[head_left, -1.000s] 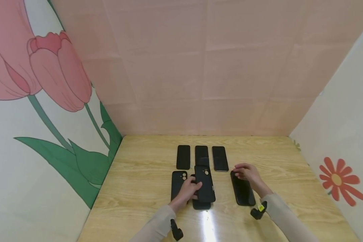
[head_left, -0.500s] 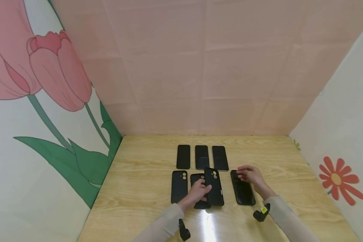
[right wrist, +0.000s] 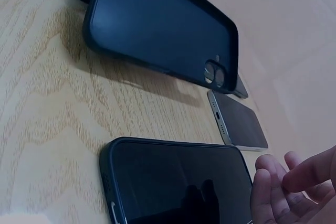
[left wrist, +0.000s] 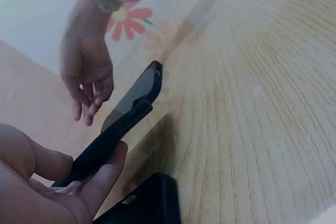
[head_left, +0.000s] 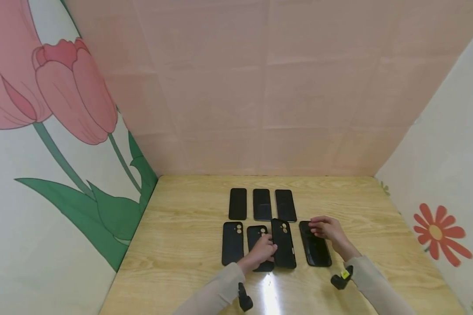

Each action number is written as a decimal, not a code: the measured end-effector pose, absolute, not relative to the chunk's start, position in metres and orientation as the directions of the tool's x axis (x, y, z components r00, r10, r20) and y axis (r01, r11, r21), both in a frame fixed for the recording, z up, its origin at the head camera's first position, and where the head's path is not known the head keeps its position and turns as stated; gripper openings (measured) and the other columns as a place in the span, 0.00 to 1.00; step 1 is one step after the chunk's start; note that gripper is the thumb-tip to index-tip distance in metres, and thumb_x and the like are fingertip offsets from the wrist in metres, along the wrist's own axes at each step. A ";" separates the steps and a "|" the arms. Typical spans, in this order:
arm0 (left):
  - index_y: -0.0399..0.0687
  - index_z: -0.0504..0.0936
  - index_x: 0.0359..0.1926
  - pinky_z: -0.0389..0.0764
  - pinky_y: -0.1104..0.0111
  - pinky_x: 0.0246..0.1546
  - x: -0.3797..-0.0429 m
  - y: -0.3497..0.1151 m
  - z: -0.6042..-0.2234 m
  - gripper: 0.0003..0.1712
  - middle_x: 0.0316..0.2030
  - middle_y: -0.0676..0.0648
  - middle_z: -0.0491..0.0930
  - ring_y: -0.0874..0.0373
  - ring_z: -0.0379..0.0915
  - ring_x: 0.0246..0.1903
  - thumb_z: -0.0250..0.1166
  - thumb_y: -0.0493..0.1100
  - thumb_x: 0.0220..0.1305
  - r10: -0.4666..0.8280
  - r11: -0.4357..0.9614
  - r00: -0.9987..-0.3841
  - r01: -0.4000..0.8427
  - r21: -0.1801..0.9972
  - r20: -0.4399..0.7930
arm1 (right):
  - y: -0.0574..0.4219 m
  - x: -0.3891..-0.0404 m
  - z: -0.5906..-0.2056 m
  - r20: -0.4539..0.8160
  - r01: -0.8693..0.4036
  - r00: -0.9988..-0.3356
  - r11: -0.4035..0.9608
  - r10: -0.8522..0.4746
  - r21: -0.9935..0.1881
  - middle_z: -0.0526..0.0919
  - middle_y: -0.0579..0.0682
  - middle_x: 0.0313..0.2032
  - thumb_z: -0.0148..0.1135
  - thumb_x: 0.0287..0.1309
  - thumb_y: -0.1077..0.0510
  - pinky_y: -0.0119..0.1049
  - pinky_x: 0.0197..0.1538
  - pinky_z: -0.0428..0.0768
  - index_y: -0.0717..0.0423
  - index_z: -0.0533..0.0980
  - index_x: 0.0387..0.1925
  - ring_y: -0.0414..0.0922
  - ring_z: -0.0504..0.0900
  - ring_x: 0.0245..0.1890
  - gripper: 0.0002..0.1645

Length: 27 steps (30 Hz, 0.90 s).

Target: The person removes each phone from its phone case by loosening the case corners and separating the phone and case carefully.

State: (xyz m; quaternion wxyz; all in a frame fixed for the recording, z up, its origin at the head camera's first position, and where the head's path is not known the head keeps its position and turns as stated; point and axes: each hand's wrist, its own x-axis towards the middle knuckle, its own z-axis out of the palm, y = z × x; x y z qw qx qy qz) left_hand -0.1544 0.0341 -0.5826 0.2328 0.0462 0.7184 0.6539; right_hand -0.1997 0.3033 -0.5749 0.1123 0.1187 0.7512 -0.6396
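Note:
An empty black phone case (head_left: 284,249), with camera holes at its top, is pinched by my left hand (head_left: 262,250). It is tilted and raised off the table, its hollow inner side (right wrist: 157,30) showing in the right wrist view. Under that hand another black case (head_left: 255,235) lies on the table, partly hidden. To the right lies a phone (head_left: 316,248) with its dark screen up and a black case rim around it. My right hand (head_left: 329,231) hovers by this phone's top end, fingers loosely bent and holding nothing.
Three dark phones, a left (head_left: 238,204), a middle (head_left: 262,204) and a right one (head_left: 285,205), lie in a row farther back. A further black case (head_left: 232,243) lies at the left on the wooden table (head_left: 189,232). Walls stand behind and at both sides.
My left hand has moved right with the phone case, from over the middle case to beside the phone at the right. The right hand has shifted slightly.

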 end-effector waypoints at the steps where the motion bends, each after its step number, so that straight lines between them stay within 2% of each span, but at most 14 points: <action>1: 0.25 0.66 0.62 0.83 0.50 0.40 -0.154 0.035 -0.584 0.22 0.48 0.30 0.79 0.38 0.80 0.45 0.54 0.30 0.70 0.375 0.138 -0.887 -0.235 0.962 -0.270 | 0.304 -0.200 -0.575 -0.319 0.319 -0.947 0.153 0.030 -0.935 0.86 0.56 0.40 0.43 0.73 0.68 0.36 0.39 0.83 0.79 0.67 0.58 0.42 0.84 0.34 0.19; 7: 0.23 0.65 0.62 0.83 0.50 0.38 -0.154 0.042 -0.589 0.22 0.46 0.29 0.79 0.37 0.81 0.44 0.54 0.29 0.70 0.387 0.118 -0.883 -0.236 0.964 -0.264 | 0.307 -0.201 -0.580 -0.320 0.319 -0.947 0.147 0.013 -0.936 0.86 0.52 0.37 0.42 0.72 0.69 0.37 0.39 0.83 0.78 0.68 0.57 0.43 0.84 0.33 0.18; 12: 0.23 0.63 0.64 0.83 0.49 0.40 -0.154 0.045 -0.590 0.24 0.49 0.28 0.77 0.36 0.79 0.46 0.54 0.30 0.71 0.386 0.116 -0.880 -0.253 0.961 -0.278 | 0.304 -0.200 -0.578 -0.325 0.326 -0.945 0.149 0.032 -0.934 0.86 0.54 0.39 0.43 0.71 0.70 0.38 0.40 0.83 0.77 0.69 0.57 0.43 0.84 0.34 0.18; 19: 0.23 0.66 0.62 0.84 0.53 0.38 -0.153 0.051 -0.589 0.24 0.45 0.30 0.79 0.38 0.81 0.43 0.58 0.28 0.68 0.365 0.125 -0.886 -0.258 0.958 -0.287 | 0.303 -0.199 -0.577 -0.331 0.334 -0.943 0.143 0.042 -0.932 0.86 0.55 0.39 0.42 0.72 0.70 0.36 0.39 0.83 0.78 0.67 0.58 0.43 0.84 0.33 0.18; 24: 0.22 0.65 0.64 0.84 0.54 0.40 -0.151 0.055 -0.591 0.27 0.49 0.29 0.78 0.39 0.81 0.45 0.60 0.27 0.66 0.342 0.147 -0.891 -0.262 0.954 -0.298 | 0.303 -0.198 -0.576 -0.324 0.324 -0.946 0.157 0.028 -0.933 0.86 0.57 0.41 0.43 0.71 0.70 0.37 0.39 0.83 0.79 0.67 0.58 0.44 0.84 0.34 0.19; 27: 0.22 0.63 0.66 0.83 0.53 0.41 -0.151 0.057 -0.589 0.29 0.52 0.27 0.76 0.39 0.80 0.47 0.60 0.27 0.65 0.334 0.166 -0.888 -0.275 0.947 -0.316 | 0.304 -0.199 -0.576 -0.304 0.302 -0.953 0.173 0.016 -0.937 0.85 0.58 0.42 0.47 0.71 0.69 0.37 0.40 0.83 0.78 0.67 0.58 0.44 0.84 0.35 0.19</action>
